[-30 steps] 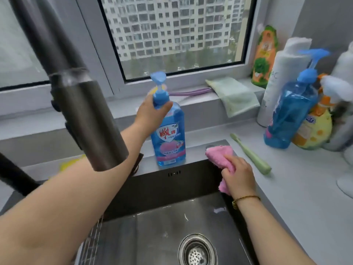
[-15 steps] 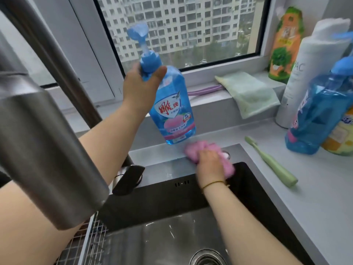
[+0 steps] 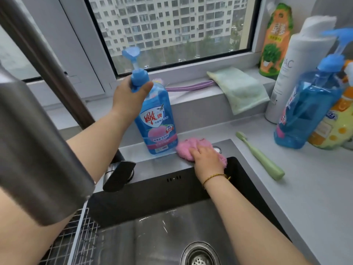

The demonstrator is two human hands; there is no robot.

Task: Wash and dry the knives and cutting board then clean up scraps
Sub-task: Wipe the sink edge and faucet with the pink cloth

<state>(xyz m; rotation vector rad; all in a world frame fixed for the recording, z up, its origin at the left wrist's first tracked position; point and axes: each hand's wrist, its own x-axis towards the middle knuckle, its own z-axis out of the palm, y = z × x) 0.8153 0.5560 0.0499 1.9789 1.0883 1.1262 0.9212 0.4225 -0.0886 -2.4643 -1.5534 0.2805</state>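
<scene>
My left hand (image 3: 129,96) grips the neck of a blue dish-soap pump bottle (image 3: 156,121). The bottle is slightly tilted, its base at or just above the back ledge of the dark steel sink (image 3: 152,190). Right beside the bottle's base, my right hand (image 3: 206,159) holds a bunched pink cloth (image 3: 184,150) down on that ledge, at the basin's back edge. No knife or cutting board is in view.
The big steel faucet spout (image 3: 38,150) hangs close at the left, its handle (image 3: 118,175) on the ledge. A green brush (image 3: 261,157) lies on the counter, with several bottles (image 3: 305,111) at the right. A green cloth (image 3: 240,88) drapes over the windowsill. A wire rack (image 3: 76,236) sits in the sink's left side.
The soap bottle was lifted off the ledge and has come back down towards it. My right hand slid the pink cloth left along the ledge, to where the bottle stood.
</scene>
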